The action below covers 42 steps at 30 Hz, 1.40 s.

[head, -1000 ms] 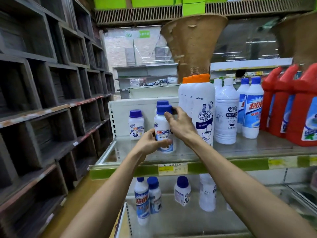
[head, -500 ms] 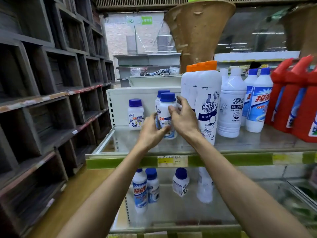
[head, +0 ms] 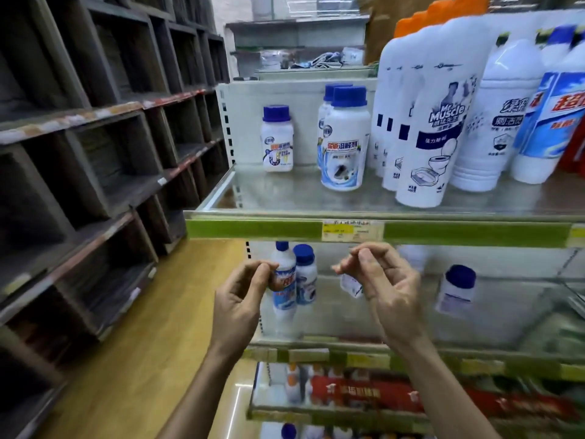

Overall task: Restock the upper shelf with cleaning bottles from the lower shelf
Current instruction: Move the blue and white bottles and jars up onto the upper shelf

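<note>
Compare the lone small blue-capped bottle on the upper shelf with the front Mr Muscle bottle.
The small bottle is short and squat; the Mr Muscle bottle is tall. The small bottle's cap is blue, the Mr Muscle bottle's orange. The small bottle stands by the rear panel, the Mr Muscle bottle near the front edge. Both are white and upright.

— Where are the hands?
— Both below the upper shelf [head: 253,229]: left hand [head: 240,296] and right hand [head: 384,288], fingers loosely curled, gripping nothing.
— Left touching that tall bottle [head: 286,294]?
— Possibly; it's blurred.
</note>
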Motion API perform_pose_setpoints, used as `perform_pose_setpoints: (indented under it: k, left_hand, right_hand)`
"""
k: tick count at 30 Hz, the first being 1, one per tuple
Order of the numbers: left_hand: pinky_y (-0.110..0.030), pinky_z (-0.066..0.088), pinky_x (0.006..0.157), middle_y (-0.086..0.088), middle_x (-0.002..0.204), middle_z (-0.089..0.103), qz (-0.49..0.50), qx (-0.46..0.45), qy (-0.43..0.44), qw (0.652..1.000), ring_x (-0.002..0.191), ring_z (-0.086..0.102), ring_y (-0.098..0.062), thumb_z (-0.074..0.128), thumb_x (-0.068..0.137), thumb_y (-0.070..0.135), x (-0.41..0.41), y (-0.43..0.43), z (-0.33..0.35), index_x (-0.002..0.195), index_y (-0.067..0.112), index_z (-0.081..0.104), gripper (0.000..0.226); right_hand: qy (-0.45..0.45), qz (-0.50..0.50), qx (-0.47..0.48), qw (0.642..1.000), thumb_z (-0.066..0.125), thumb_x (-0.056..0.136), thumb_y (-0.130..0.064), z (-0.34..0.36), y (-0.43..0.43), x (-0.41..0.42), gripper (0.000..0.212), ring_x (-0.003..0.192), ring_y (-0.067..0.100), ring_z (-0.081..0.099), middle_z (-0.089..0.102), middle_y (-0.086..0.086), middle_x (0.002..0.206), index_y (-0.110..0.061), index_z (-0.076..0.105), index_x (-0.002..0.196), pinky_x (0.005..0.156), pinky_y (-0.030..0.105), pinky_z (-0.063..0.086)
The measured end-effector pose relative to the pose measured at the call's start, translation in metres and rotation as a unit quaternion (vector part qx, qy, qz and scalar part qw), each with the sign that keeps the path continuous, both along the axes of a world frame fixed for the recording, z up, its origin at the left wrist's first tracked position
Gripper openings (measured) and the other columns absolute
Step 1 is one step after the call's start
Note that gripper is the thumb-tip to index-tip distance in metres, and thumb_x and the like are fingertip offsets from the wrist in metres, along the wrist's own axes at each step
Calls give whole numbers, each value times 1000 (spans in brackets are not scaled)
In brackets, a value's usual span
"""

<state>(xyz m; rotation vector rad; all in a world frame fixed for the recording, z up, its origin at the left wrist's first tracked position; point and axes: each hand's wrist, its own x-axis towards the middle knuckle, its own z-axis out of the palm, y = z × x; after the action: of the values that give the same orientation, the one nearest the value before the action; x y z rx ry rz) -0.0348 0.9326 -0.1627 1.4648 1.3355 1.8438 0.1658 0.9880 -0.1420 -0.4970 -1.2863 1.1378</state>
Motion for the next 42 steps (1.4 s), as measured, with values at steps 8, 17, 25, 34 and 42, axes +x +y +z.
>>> perform_pose_setpoints:
  k: [8,17,25,34,42]
  left_hand:
    - [-24,53,78,-2,117,66,59,-145,-5,988,107,63,-21,56,100,26,-23,71,-46,114,21,62,16]
    - [-44,50,100,2,127,58,-32,-244,66,967,117,58,-21,51,102,34,-25,123,-46,137,22,50,37]
    - [-21,50,77,13,107,65,-36,-173,97,979,91,62,7,56,100,23,-14,84,-46,124,20,58,24]
    - [-18,53,75,6,102,74,-42,-58,32,997,92,66,-2,61,96,24,13,24,-10,115,15,70,23]
    - [-29,54,77,0,88,74,-44,-69,-153,985,79,67,-12,67,93,28,14,33,79,97,11,74,19]
  right_hand:
    - [-110,19,-145,983,65,92,-23,-56,16,-21,12,78,20,69,73,3,77,-24,73,84,86,48,58]
    - [-194,-29,-281,939,56,100,-15,-88,57,-27,11,81,22,68,72,6,86,-13,64,94,77,35,60]
    - [-216,-33,-260,940,58,100,-20,-88,54,-15,10,84,20,70,73,6,89,-14,66,98,75,30,59]
    - [-290,120,-237,919,54,95,-43,-81,25,-15,29,106,10,68,74,-8,109,-23,66,112,91,29,54]
    - [-93,337,-284,893,90,57,-52,-55,8,-20,93,112,29,69,72,13,121,-8,53,130,89,39,58]
